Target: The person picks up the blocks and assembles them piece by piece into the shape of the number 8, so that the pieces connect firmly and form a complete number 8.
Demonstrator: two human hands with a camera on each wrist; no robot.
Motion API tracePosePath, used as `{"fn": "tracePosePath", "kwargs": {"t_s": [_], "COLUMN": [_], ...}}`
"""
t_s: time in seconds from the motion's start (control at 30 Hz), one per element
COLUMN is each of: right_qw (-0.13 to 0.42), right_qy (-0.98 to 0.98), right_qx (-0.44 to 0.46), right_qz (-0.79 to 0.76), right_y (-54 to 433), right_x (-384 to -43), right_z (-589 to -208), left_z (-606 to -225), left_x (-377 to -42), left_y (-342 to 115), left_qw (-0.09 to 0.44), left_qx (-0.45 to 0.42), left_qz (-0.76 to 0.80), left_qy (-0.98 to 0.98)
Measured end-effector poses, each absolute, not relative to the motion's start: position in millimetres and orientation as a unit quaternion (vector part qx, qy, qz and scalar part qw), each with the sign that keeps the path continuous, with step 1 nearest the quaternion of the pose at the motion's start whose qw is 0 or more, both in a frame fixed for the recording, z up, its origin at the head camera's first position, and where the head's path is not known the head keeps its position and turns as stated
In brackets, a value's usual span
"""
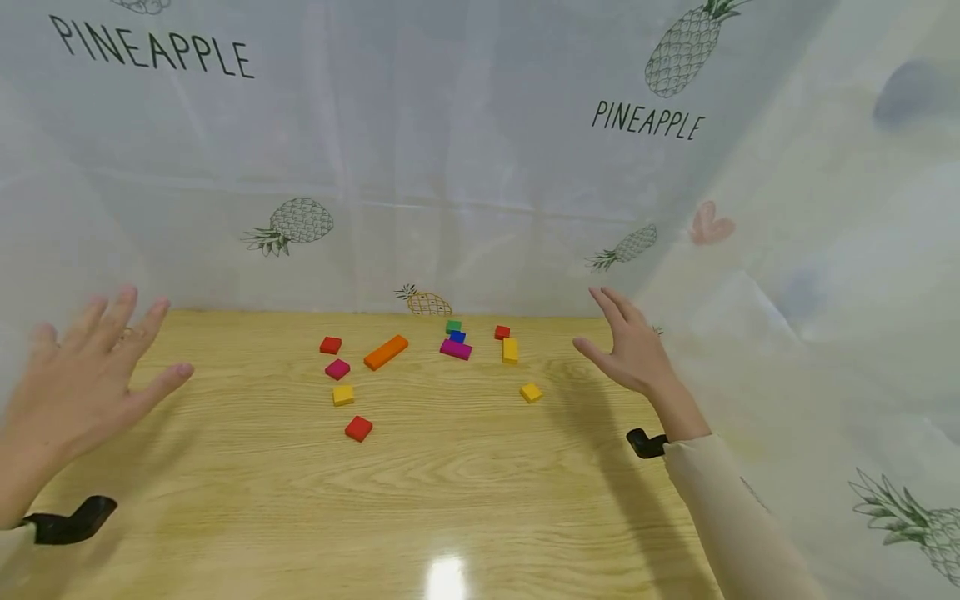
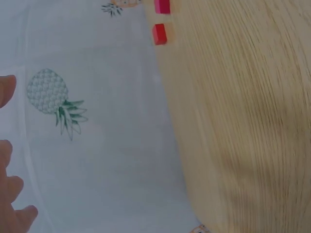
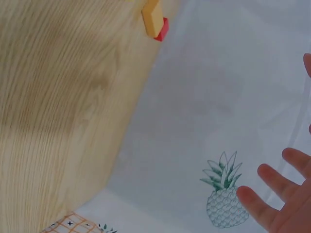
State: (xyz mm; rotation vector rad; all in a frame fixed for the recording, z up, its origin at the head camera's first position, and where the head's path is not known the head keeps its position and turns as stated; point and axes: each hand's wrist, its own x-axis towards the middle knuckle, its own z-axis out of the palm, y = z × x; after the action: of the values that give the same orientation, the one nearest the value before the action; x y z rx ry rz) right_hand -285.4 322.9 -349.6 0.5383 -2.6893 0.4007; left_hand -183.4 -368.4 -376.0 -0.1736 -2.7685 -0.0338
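My left hand (image 1: 90, 375) hovers over the table's left side, fingers spread, holding nothing. On the right, my right hand (image 1: 628, 346) is raised with thumb and fingers apart, also holding nothing. Between them lie small coloured blocks. Nearest the left hand are a red block (image 1: 331, 345), a magenta block (image 1: 337, 369), a yellow block (image 1: 343, 395) and another red block (image 1: 359, 428). A long orange block (image 1: 386, 352) lies slantwise. Farther right are green (image 1: 453, 327), blue (image 1: 457, 337) and purple (image 1: 456, 350) blocks close together. Nearest the right hand are a yellow bar (image 1: 510, 350) and a small yellow block (image 1: 531, 392).
The wooden table (image 1: 450, 500) meets a white curtain (image 1: 465, 167) printed with pineapples at its back edge. More curtain (image 1: 840, 333) hangs along the right side. A red block (image 1: 502, 332) touches or nearly touches the yellow bar. Black straps sit on both wrists.
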Motion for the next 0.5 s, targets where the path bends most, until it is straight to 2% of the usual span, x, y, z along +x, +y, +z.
{"fn": "tracePosePath", "kwargs": {"t_s": [0.3,0.5], "right_qw": [0.170,0.157], "right_qy": [-0.949,-0.947], "right_qx": [0.213,0.224], "right_qz": [0.157,0.168], "right_y": [298.4,281.5], "right_x": [-295.8,-302.3], "right_z": [-343.9,-340.7], "left_z": [-385.5,-391.3], "left_x": [-190.6,-191.8], "left_y": [-355.3,-340.0], "left_qw": [0.210,0.195], "left_qx": [-0.117,-0.132], "left_qz": [-0.059,-0.088], "left_qy": [-0.969,-0.968]}}
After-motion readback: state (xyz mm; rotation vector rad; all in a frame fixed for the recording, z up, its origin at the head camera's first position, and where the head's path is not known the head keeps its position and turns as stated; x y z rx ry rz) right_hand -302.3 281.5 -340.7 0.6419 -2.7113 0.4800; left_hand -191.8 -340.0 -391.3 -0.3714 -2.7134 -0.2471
